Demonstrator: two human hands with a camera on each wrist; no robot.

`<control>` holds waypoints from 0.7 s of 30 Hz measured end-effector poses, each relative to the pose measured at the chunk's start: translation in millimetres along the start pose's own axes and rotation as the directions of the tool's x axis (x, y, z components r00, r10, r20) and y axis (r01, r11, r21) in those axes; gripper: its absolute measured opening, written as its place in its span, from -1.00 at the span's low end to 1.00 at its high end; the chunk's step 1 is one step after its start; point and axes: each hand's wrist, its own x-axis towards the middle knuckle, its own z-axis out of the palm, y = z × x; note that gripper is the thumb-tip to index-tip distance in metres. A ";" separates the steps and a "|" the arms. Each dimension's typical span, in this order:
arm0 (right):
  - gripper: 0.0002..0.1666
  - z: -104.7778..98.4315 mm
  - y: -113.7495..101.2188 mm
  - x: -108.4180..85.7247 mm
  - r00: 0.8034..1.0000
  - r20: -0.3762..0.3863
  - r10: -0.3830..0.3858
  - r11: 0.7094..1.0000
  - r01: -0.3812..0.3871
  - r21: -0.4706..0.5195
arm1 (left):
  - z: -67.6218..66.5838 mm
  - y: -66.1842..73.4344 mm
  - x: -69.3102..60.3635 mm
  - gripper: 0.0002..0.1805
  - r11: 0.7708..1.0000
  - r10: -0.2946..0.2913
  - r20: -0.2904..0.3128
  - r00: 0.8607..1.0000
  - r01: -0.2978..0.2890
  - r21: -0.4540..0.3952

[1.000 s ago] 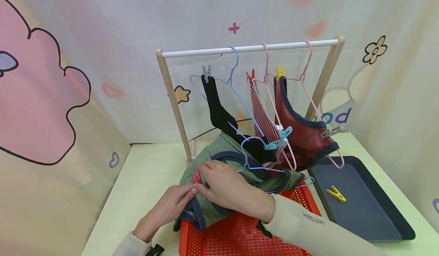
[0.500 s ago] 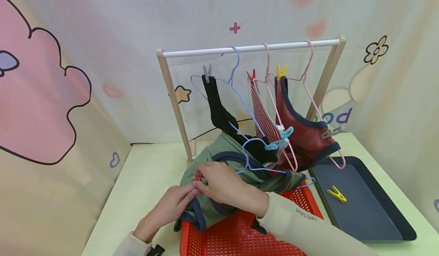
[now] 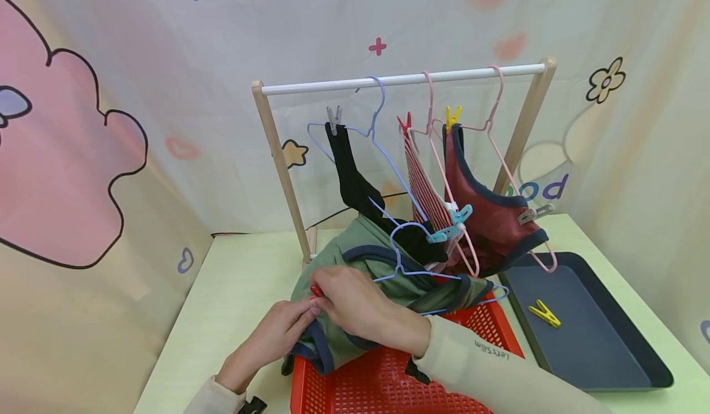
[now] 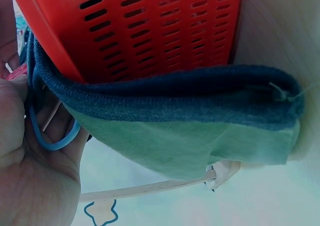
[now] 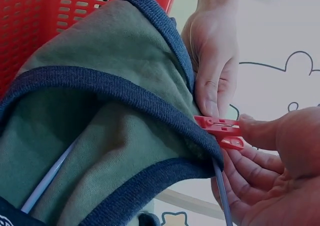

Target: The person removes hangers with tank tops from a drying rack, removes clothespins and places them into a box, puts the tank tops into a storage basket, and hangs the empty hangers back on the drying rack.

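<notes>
A green garment with navy trim (image 3: 338, 255) lies draped over the red basket's back edge, a blue hanger (image 3: 397, 260) running through it. My left hand (image 3: 277, 328) pinches the garment's trimmed edge near the hanger's end. Just beyond it, my right hand (image 3: 355, 303) grips a red clothespin (image 5: 220, 126) between thumb and fingers. In the right wrist view the clothespin sits across the garment's edge, close to the left thumb; whether its jaws clamp the cloth is hard to tell. The left wrist view shows the hanger's rounded end (image 4: 55, 145) beside the left palm.
Behind stands a wooden rack with a white rail (image 3: 344, 84). From it hang a black sock (image 3: 346, 167), a red striped piece (image 3: 424, 186) and a dark red garment (image 3: 482, 211). A yellow clothespin (image 3: 544, 313) lies in a grey tray (image 3: 599, 352), right of the red basket (image 3: 399, 383).
My right hand has shifted slightly left and its fingers have closed further over the red clothespin, which is now mostly hidden in the head view. The left hand has stayed in place.
</notes>
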 end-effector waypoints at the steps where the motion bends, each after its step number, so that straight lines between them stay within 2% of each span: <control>1: -0.87 0.1 0.0 -0.5 1.000 -0.008 -0.008 1.000 0.008 -0.002 | 0.1 0.2 -0.1 -0.75 1.000 -0.001 -0.001 1.000 0.001 -0.001; 12: -0.90 -0.3 3.3 -3.5 0.997 -0.070 -0.023 0.998 0.027 0.048 | 0.1 -0.1 -0.6 -0.60 1.000 -0.014 0.019 1.000 0.014 -0.005; 21: -0.92 0.2 5.4 -4.5 0.990 -0.137 -0.040 0.997 0.049 0.067 | -0.5 1.2 -0.5 -0.64 1.000 -0.010 0.012 1.000 0.010 -0.002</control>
